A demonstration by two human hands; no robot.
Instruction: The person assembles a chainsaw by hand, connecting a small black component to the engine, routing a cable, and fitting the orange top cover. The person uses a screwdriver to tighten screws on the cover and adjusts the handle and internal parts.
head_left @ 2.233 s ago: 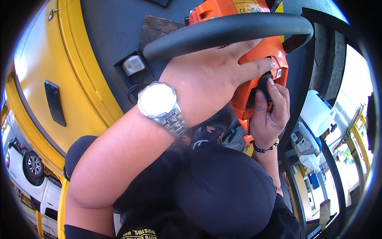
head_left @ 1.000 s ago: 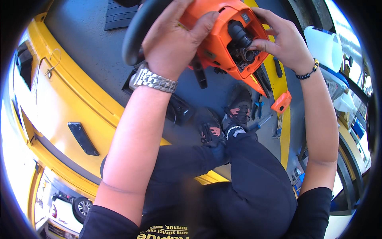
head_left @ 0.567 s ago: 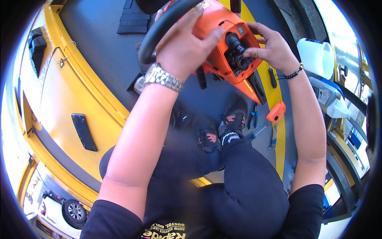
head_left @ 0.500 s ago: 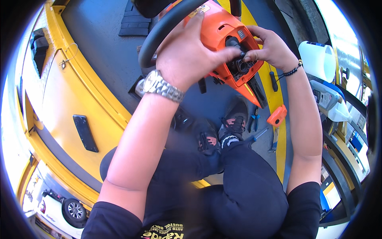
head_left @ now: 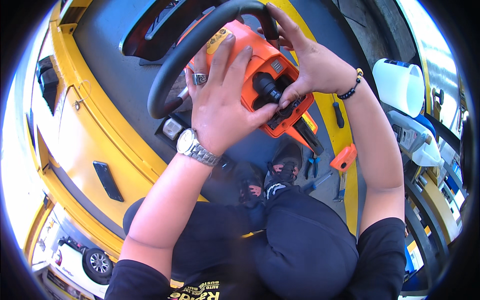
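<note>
An orange chainsaw [head_left: 245, 35] is held tilted in front of me, its black looped handle [head_left: 162, 82] arching over the left side. A black hand guard [head_left: 142, 35] shows at the top. In an opening at its near end sits a black ribbed rubber part [head_left: 265, 86]. My left hand [head_left: 220, 107] lies over the casing with fingers spread, its thumb at the rubber part. My right hand [head_left: 317, 65] grips the saw's right side, thumb pressed at the same part, fingers partly hidden behind the handle.
An orange cover [head_left: 344, 157], a black-handled screwdriver [head_left: 338, 115], pliers [head_left: 312, 166] and another screwdriver [head_left: 318, 183] lie on the floor to the right. White plastic containers [head_left: 397, 85] stand beyond my right arm. A phone [head_left: 107, 180] rests on the yellow frame [head_left: 125, 130] at left.
The chainsaw has shifted left and turned, showing more handle and guard. My left hand has slid lower with fingers spread; my right has moved up and left around the casing.
</note>
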